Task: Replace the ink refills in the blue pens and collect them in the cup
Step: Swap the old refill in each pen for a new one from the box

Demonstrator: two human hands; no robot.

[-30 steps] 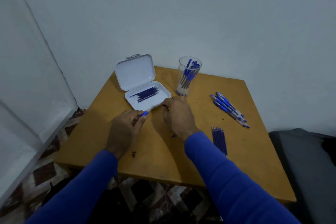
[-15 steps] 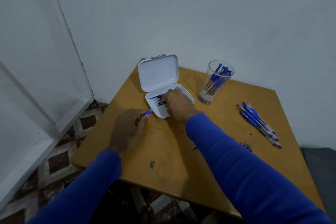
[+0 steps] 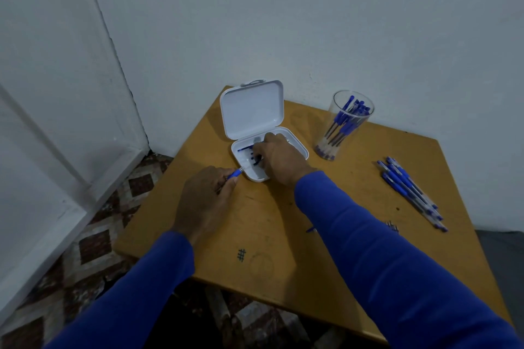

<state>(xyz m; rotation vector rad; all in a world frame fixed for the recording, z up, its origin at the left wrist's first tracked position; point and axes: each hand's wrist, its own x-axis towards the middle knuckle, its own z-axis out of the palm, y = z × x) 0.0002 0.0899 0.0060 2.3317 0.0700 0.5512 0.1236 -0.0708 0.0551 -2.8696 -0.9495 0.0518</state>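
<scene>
My left hand (image 3: 204, 198) grips a blue pen (image 3: 234, 174), whose tip points at the white case (image 3: 297, 147). The case lies open on the wooden table (image 3: 283, 249), its lid standing up behind. Inside it are dark blue refills (image 3: 246, 148). My right hand (image 3: 279, 158) is down in the case with its fingers curled on those refills; whether it pinches one is hidden. A clear cup (image 3: 344, 125) holding several blue pens stands to the right of the case. More blue pens (image 3: 411, 191) lie loose near the right edge.
A few used refills (image 3: 392, 226) peek out behind my right sleeve. A small hash mark (image 3: 241, 255) is drawn on the tabletop near the front. White walls close in behind and to the left, with patterned floor tiles (image 3: 93, 246) below the table's left edge.
My right hand moved from the case's front edge into the case and onto the refills. The view swung left, so the table's objects sit further right. The left hand kept the pen.
</scene>
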